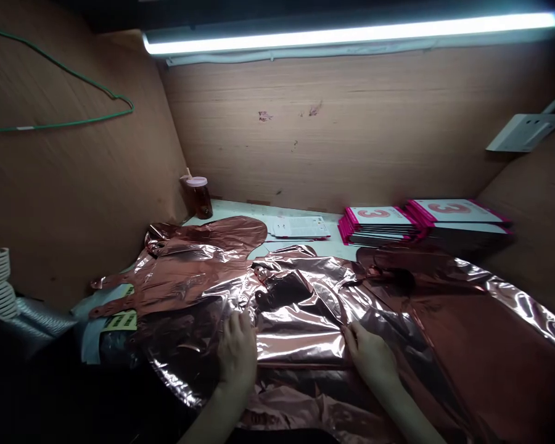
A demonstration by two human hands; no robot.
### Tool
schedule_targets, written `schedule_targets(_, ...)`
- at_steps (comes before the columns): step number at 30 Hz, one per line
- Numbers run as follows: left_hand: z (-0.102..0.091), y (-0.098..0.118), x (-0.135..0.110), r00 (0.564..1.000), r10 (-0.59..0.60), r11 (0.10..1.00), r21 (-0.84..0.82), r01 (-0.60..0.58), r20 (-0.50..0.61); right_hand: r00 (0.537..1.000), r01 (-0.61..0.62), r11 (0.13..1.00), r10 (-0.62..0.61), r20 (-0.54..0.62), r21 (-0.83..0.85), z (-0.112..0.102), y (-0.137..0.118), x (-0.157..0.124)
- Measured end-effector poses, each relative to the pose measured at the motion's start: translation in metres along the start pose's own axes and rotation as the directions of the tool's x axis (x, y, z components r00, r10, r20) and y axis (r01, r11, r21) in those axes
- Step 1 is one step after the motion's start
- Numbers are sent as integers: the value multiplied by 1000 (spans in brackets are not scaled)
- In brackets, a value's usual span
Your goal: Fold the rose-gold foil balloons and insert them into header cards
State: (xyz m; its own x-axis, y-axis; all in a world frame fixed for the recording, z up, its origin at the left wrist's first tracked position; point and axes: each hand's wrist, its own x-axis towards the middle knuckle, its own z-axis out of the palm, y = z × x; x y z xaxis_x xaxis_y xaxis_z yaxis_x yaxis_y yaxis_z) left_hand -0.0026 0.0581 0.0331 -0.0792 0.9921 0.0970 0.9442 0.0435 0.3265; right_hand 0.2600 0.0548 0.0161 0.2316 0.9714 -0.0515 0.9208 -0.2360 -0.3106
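A folded, shiny rose-gold foil balloon (300,345) lies in front of me on the worktable. At its left edge is my left hand (237,353), its fingers together and bent over the foil. My right hand (372,356) grips the opposite edge, thumb on top; the undersides of the fingers are hidden. More flat rose-gold foil balloons spread around it: one at the left (185,277) and a large one at the right (499,351). Some loose foil also hangs toward me below the folded piece.
Printed packs with a pink 3 stand in two stacks, one (379,216) beside another (462,213). Flat printed cards (300,227) lie at the back. A lidded drink cup (200,198) stands at the back left. A green hanger (74,123) is on the left wall, under a tube light (351,34).
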Motion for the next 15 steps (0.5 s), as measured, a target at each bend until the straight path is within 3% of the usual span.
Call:
schedule_targets(1,8,8,-6,984,140,990,18,-139,-106,1000,2,1000,-2,-1,-16,0,0,-1)
schedule_targets(3,27,24,-17,862,465,884,50,-465,-200,1000,7,999,-7,-6,-49,-2,-1,-5)
schedule_targets(5,41,37,-22,744,658,751,27,-660,-118,999,-8,996,5,-31,-90,-5,-6,-9)
schedule_targets(6,46,41,-22,717,694,719,8,-695,-60,998,13,994,-19,-55,-109,-6,-12,-10)
schedule_targets(8,48,44,-20,710,703,711,-28,-703,36,977,188,974,-198,-75,-128,-8,-29,-5)
schedule_targets(9,46,44,-19,714,696,718,-46,-695,71,942,322,939,-331,-59,-124,-7,-40,3)
schedule_targets(11,41,44,-16,732,670,742,-87,-665,123,817,576,814,-577,11,-80,-5,-63,31)
schedule_targets(12,38,44,-15,742,654,756,-104,-646,145,764,645,762,-644,45,-54,-4,-74,49)
schedule_targets(13,36,44,-15,751,639,769,-116,-629,164,745,667,744,-664,63,-39,-3,-82,69)
schedule_targets(15,35,44,-14,766,615,789,-123,-603,189,755,656,754,-653,59,-39,-4,-91,104)
